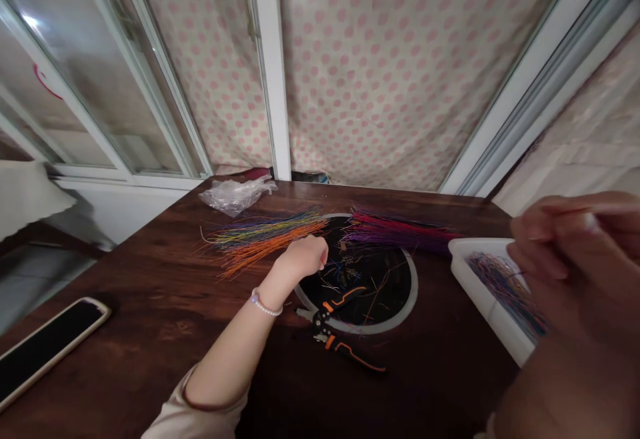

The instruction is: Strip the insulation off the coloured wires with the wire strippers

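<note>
My left hand (301, 256), with a pearl bracelet at its wrist, is closed beside the orange wires (260, 251) and over the edge of a black round mat (385, 272). Its fingertips face away, so anything in them is hidden. Large and blurred at the right edge, my right hand (575, 259) has thumb and finger pinched together in front of a white bin (483, 292) of mixed wires (505, 286). I cannot make out what it holds. Wire strippers (323, 322) with black and orange handles lie opened out, partly on the mat.
Blue and yellow wires (270, 227) lie behind the orange ones, and red and purple wires (395, 231) lie right of them. Wire scraps (345, 276) dot the mat. A clear plastic bag (235, 194) sits at the back left, a phone (53, 346) at the left edge.
</note>
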`<move>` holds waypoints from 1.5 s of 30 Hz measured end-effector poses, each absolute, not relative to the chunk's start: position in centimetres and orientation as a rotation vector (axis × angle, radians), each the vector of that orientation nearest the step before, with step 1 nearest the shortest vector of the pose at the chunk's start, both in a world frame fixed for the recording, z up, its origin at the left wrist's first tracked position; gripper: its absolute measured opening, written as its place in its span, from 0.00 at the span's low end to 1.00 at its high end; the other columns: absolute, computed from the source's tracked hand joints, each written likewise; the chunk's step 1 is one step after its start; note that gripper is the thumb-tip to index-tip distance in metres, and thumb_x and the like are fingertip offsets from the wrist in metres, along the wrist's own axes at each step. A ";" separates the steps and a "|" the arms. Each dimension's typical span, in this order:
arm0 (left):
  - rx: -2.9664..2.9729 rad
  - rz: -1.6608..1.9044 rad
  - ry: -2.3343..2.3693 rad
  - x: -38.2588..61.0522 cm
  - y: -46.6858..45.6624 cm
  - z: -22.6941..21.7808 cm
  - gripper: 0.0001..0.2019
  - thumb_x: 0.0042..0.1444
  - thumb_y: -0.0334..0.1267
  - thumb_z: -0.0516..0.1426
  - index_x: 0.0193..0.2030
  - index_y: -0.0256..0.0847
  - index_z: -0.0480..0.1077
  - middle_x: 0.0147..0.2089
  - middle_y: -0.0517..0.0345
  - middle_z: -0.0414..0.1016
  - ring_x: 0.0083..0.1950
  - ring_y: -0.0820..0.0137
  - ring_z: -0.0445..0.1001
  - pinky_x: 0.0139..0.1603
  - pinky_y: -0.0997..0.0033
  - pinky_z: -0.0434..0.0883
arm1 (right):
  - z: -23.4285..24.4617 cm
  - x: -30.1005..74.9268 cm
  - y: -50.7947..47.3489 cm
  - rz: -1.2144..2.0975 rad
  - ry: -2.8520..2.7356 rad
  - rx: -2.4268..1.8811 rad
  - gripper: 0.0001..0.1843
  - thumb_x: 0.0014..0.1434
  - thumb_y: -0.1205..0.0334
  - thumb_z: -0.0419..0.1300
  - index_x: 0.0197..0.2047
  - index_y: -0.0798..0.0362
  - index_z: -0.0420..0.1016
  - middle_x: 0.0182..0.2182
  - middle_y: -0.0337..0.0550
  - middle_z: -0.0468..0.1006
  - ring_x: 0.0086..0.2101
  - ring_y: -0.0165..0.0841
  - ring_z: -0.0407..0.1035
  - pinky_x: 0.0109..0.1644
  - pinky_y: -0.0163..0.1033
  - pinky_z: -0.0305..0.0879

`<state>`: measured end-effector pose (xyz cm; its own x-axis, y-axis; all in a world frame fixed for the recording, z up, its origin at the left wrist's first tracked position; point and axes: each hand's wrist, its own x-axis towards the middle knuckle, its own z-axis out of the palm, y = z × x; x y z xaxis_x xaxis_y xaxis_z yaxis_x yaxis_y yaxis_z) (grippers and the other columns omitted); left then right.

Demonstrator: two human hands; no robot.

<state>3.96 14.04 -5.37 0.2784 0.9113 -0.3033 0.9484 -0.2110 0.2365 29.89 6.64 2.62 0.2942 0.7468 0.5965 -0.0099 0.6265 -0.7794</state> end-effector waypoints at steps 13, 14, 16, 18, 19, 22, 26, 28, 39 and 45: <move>2.211 -0.264 1.700 4.8 15.5 -8.6 0.16 0.65 0.42 0.58 0.56 0.38 0.70 0.56 0.48 0.73 0.53 0.61 0.76 0.52 0.53 0.76 | 2.5 28.7 6.3 0.634 -1.189 -0.835 0.08 0.43 0.57 0.77 0.27 0.46 0.85 0.19 0.38 0.72 0.19 0.24 0.59 0.20 0.32 0.50; 2.211 -0.268 1.695 4.8 15.5 -8.5 0.16 0.65 0.42 0.58 0.56 0.38 0.70 0.56 0.48 0.73 0.52 0.61 0.76 0.52 0.53 0.76 | 2.6 28.5 6.2 0.656 -1.193 -0.849 0.08 0.42 0.57 0.77 0.27 0.46 0.85 0.18 0.37 0.72 0.19 0.23 0.58 0.20 0.32 0.49; 2.213 -0.276 1.682 4.8 15.4 -8.3 0.16 0.65 0.42 0.58 0.56 0.38 0.70 0.56 0.48 0.74 0.52 0.61 0.76 0.52 0.53 0.76 | 2.9 28.2 5.9 0.710 -1.212 -0.886 0.08 0.41 0.58 0.76 0.26 0.47 0.85 0.18 0.37 0.72 0.18 0.23 0.58 0.19 0.32 0.50; 2.217 -0.280 1.674 4.8 15.3 -8.2 0.16 0.65 0.42 0.58 0.56 0.38 0.70 0.56 0.48 0.74 0.52 0.61 0.76 0.52 0.53 0.76 | 3.1 27.9 5.8 0.737 -1.239 -0.906 0.06 0.43 0.59 0.75 0.27 0.47 0.85 0.19 0.38 0.72 0.19 0.23 0.59 0.19 0.32 0.52; 2.219 -0.281 1.672 4.8 15.3 -8.2 0.16 0.65 0.42 0.58 0.56 0.38 0.70 0.56 0.48 0.74 0.52 0.61 0.76 0.52 0.53 0.76 | 3.2 27.8 5.7 0.734 -1.243 -0.908 0.05 0.44 0.60 0.75 0.27 0.47 0.85 0.20 0.38 0.73 0.19 0.23 0.59 0.19 0.32 0.52; 2.223 -0.277 1.674 5.0 15.2 -8.2 0.16 0.65 0.42 0.58 0.56 0.38 0.70 0.56 0.48 0.73 0.53 0.61 0.76 0.52 0.53 0.76 | 3.1 27.8 5.8 0.724 -1.250 -0.911 0.03 0.46 0.61 0.73 0.27 0.47 0.84 0.22 0.38 0.74 0.19 0.23 0.59 0.19 0.32 0.52; 2.217 -0.277 1.688 5.3 15.0 -8.0 0.16 0.65 0.42 0.58 0.56 0.38 0.70 0.56 0.48 0.73 0.53 0.61 0.76 0.52 0.53 0.76 | 2.9 27.9 5.8 0.747 -1.293 -0.871 0.02 0.48 0.61 0.73 0.28 0.46 0.85 0.23 0.38 0.76 0.19 0.23 0.59 0.19 0.32 0.51; 2.209 -0.273 1.703 5.6 14.9 -7.8 0.17 0.65 0.42 0.58 0.57 0.38 0.69 0.57 0.48 0.73 0.53 0.60 0.75 0.52 0.53 0.76 | 2.9 28.0 5.8 0.749 -1.317 -0.855 0.02 0.49 0.60 0.73 0.28 0.46 0.85 0.23 0.38 0.75 0.19 0.23 0.58 0.19 0.33 0.50; 2.129 -0.115 1.666 4.8 15.3 -7.7 0.16 0.65 0.42 0.58 0.57 0.38 0.70 0.57 0.48 0.73 0.53 0.60 0.75 0.52 0.52 0.76 | 2.7 28.0 5.8 0.734 -1.347 -0.854 0.02 0.49 0.61 0.72 0.29 0.45 0.85 0.23 0.39 0.76 0.19 0.24 0.58 0.19 0.34 0.51; 2.036 0.207 1.346 2.3 15.9 -5.3 0.05 0.61 0.35 0.60 0.37 0.35 0.70 0.38 0.58 0.74 0.38 0.70 0.74 0.40 0.66 0.73 | 2.4 27.5 6.9 0.788 -1.346 -0.874 0.04 0.46 0.61 0.74 0.27 0.46 0.85 0.17 0.37 0.74 0.17 0.23 0.60 0.17 0.30 0.53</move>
<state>2.33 15.91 -5.28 0.4530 0.8624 -0.2260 0.7545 -0.2358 0.6125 27.53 6.92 2.39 0.0748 0.8779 0.4730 0.0168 0.4732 -0.8808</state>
